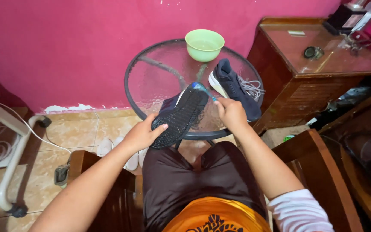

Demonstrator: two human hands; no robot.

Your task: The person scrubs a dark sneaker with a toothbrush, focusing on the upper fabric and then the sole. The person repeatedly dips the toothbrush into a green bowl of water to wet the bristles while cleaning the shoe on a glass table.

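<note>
Head view: left hand (140, 135) gripping studded-soled navy shoe (179, 116), right hand (232, 112) clutching blue brush (202, 90) over pebbled glass table (151, 79).

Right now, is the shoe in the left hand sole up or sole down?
Sole up. The shoe shows its black treaded sole to the camera, tilted, with the left hand gripping the heel end and the right hand at the toe holding a small blue brush.

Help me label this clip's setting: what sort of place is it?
Probably a room in a home: a round glass-topped table against a pink painted wall, a tiled floor and a dark wooden cabinet. The person sits on a wooden chair.
</note>
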